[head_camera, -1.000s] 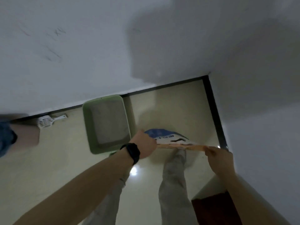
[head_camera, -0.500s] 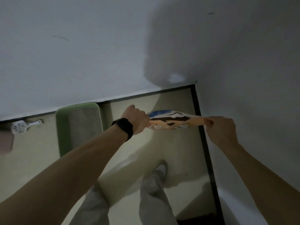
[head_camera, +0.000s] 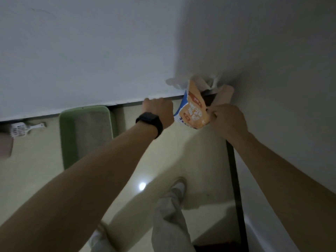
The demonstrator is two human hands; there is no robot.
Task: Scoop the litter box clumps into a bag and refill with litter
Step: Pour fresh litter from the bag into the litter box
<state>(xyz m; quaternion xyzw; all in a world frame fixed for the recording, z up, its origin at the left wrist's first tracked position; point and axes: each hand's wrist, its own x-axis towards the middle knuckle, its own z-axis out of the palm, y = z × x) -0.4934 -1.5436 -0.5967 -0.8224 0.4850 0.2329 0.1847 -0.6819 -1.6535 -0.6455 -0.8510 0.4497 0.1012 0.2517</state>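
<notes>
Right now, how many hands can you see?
2. The left hand, wearing a black watch, is beside the litter bag; the right hand pinches its right edge.

Litter box (head_camera: pixel 67 139): green, rectangular, flat on the floor, short end against the back wall's edge. Grey litter (head_camera: pixel 92 131) lay inside, surface fairly even.

Scoop (head_camera: pixel 20 129): white, slotted, lying flat by the same wall edge, left of the box and apart from it.

Litter bag (head_camera: pixel 192 111): orange, white and blue, printed face toward camera. It was crumpled at the top and held off the floor near the wall corner.
</notes>
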